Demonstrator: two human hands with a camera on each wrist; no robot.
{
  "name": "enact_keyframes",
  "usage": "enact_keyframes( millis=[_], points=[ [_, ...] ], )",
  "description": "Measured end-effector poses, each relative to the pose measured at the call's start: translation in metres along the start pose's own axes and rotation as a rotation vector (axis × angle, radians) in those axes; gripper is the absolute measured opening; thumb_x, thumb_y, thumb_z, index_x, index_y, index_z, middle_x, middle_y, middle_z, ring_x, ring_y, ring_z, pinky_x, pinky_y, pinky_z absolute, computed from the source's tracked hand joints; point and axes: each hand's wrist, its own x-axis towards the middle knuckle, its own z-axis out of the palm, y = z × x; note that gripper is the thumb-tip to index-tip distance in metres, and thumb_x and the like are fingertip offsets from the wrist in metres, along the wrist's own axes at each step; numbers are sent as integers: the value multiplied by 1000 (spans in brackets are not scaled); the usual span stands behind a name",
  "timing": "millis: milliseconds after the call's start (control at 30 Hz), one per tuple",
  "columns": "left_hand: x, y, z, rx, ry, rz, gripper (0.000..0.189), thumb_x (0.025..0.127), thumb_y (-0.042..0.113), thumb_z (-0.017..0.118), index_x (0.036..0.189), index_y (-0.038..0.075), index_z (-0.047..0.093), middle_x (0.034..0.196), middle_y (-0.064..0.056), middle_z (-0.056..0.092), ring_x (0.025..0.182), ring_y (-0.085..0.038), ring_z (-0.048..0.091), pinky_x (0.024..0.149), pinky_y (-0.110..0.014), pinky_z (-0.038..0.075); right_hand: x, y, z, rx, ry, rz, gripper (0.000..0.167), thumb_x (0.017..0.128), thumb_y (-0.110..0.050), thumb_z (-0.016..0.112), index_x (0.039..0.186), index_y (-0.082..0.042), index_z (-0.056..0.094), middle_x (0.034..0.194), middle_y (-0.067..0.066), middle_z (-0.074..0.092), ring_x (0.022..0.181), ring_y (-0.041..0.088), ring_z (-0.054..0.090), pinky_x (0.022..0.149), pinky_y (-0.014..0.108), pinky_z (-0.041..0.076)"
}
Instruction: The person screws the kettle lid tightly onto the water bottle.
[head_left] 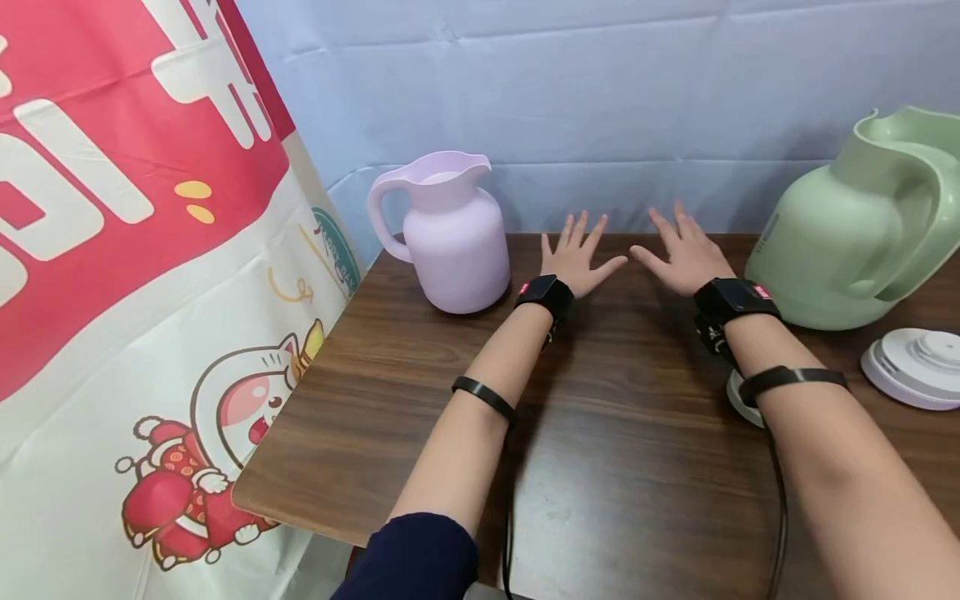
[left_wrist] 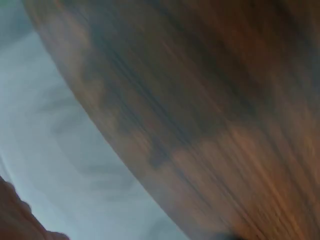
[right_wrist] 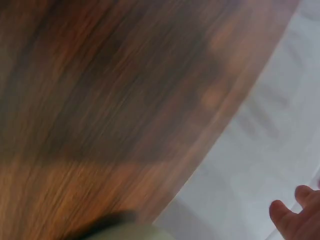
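Note:
Both hands reach over the far part of the wooden table with fingers spread and nothing held. My left hand (head_left: 573, 260) is just right of a lilac pitcher (head_left: 459, 237), which stands upright with its handle to the left and its top uncovered. My right hand (head_left: 690, 257) is left of a large green pitcher (head_left: 840, 233), also upright and uncovered, its handle toward the near right. In the left wrist view only some fingers (left_wrist: 20, 217) show at the lower left corner; in the right wrist view, fingertips (right_wrist: 285, 215) show at the lower right.
A white and lilac lid (head_left: 918, 367) lies at the right. Another pale round piece (head_left: 742, 400) is partly hidden under the right forearm. Black cables (head_left: 780, 517) run from both wrists. A pale blue cloth (head_left: 585, 100) hangs behind the wooden table (head_left: 420, 417), a printed banner (head_left: 90, 317) at left.

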Motion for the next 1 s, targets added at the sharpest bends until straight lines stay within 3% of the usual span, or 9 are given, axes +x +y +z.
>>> enact_keyframes(
  millis=[133,300,400,533,667,767,833,900,1000],
  points=[
    [-12,9,-7,-112,-77,107,77,90,72,29,147,42,-14,157,11,-11,140,-9,-18,112,-52,-5,-16,-2,-14,38,-12,-12,82,96,-63,30,153,-10,7,153,29,0,138,48,1,102,70,9],
    [-35,15,-18,-197,-133,246,74,93,66,32,146,43,-14,154,17,-13,139,-6,-18,113,-50,-6,-42,-6,-34,41,91,-55,75,99,-53,36,152,-4,16,150,31,17,138,47,11,105,66,11],
    [-51,19,-24,-263,-174,356,73,95,62,36,147,43,-11,153,20,-13,137,-3,-17,114,-47,-1,-59,-11,-45,36,182,-93,68,100,-45,43,148,-1,27,146,30,29,135,47,22,106,63,14],
    [-75,27,-32,-369,-245,556,76,95,55,44,151,37,-3,154,18,-9,135,1,-14,114,-33,0,-83,-22,-65,12,318,-160,56,97,-33,53,140,1,41,139,28,41,131,44,31,109,57,16],
    [-102,36,-44,-450,-307,741,79,94,47,54,154,28,6,156,16,-3,135,5,-11,110,-19,-1,-100,-29,-90,15,453,-184,55,91,-26,59,137,2,46,139,27,42,133,40,31,111,54,9],
    [-120,43,-53,-479,-330,851,81,92,43,59,154,23,11,157,14,1,135,7,-9,109,-16,0,-108,-28,-109,33,586,-175,60,86,-29,61,136,2,47,140,26,40,135,37,28,113,49,3],
    [-131,49,-57,-475,-334,924,82,91,42,61,154,18,14,157,11,3,136,6,-9,110,-16,0,-113,-23,-120,41,676,-119,66,83,-32,61,139,-1,44,144,23,35,137,33,23,113,45,4],
    [-143,54,-60,-465,-333,998,83,90,42,64,153,14,17,158,7,4,137,4,-9,110,-17,0,-117,-14,-126,126,732,-14,67,82,-29,61,141,-5,41,145,16,35,137,23,23,113,35,7],
    [-161,61,-64,-458,-335,1106,85,87,43,67,151,10,22,158,2,8,138,1,-9,112,-19,1,-122,5,-129,314,776,190,54,84,-23,59,136,-16,46,128,-6,46,120,4,39,105,21,22]
  ],
)
